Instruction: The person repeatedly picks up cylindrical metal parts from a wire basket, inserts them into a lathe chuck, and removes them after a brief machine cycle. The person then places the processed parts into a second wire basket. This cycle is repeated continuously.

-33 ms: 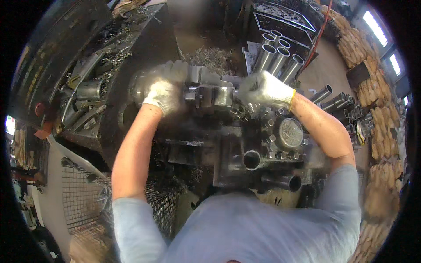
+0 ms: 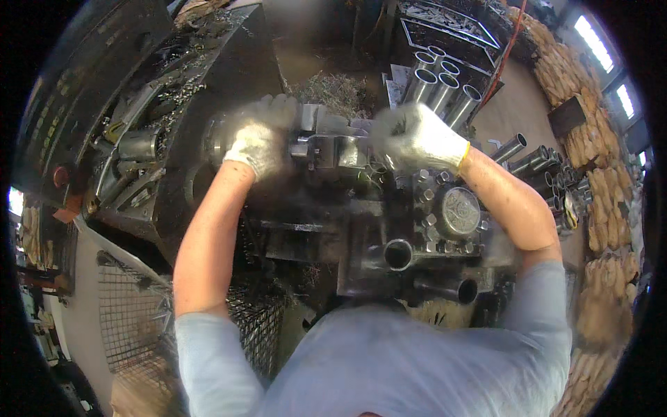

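Both my hands wear pale work gloves and reach over a dark, oily lathe-like machine [image 2: 313, 229]. My left hand [image 2: 264, 139] is curled over the machine part beside a round metal collar [image 2: 217, 139]; its fingertips are dark and blurred. My right hand [image 2: 420, 139] is closed at the right end of the metal tool block [image 2: 340, 149]; what it grips is hidden. Between the hands lies that block, with a short bright rod end [image 2: 299, 149] toward the left glove. Curly metal shavings [image 2: 375, 174] hang by the right glove.
A bolted round-topped block [image 2: 460, 212] sits below my right forearm. Two metal tubes [image 2: 399, 254] [image 2: 458, 288] rest near my body. Several shiny tubes [image 2: 445, 90] stand at the back right, more [image 2: 535, 163] at the right. A wire basket [image 2: 128, 313] is at the lower left.
My right hand has shifted very slightly, and the shavings by it lie differently. My left forearm has moved a little to the left.
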### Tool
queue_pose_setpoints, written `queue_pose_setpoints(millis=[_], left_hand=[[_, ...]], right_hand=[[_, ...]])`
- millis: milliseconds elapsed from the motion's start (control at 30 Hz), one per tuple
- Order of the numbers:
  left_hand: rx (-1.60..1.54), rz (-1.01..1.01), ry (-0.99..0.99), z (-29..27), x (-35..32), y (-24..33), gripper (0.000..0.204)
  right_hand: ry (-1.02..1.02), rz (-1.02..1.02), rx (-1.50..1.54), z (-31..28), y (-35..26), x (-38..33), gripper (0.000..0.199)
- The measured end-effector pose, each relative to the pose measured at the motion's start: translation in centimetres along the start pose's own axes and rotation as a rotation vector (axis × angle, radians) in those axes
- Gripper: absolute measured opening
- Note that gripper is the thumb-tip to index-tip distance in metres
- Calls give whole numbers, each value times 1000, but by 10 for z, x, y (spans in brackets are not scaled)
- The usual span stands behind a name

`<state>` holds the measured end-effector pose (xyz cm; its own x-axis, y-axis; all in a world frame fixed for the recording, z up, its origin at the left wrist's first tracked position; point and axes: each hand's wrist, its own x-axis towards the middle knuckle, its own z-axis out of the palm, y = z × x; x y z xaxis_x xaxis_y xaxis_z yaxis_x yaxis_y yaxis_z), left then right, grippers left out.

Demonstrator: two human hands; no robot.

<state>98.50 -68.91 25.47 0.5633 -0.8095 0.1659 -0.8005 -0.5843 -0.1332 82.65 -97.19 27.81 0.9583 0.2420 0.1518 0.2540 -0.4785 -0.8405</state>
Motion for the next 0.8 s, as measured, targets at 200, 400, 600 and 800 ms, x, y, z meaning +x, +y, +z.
queue_pose_setpoints(millis=[200, 400, 600, 800], left_hand=[[-209, -58, -398, -39, 56, -7, 98], [-212, -110, 406, -2, -13, 14, 86], [-183, -119, 569, 18, -21, 18, 76], [-201, -143, 557, 10, -23, 22, 76]], right_hand=[[618, -206, -762, -10, -39, 108, 32], [0, 98, -926, -16, 26, 73, 58], [-646, 330, -610, -7, 82, 58, 56], [-704, 383, -385, -13, 117, 64, 50]])
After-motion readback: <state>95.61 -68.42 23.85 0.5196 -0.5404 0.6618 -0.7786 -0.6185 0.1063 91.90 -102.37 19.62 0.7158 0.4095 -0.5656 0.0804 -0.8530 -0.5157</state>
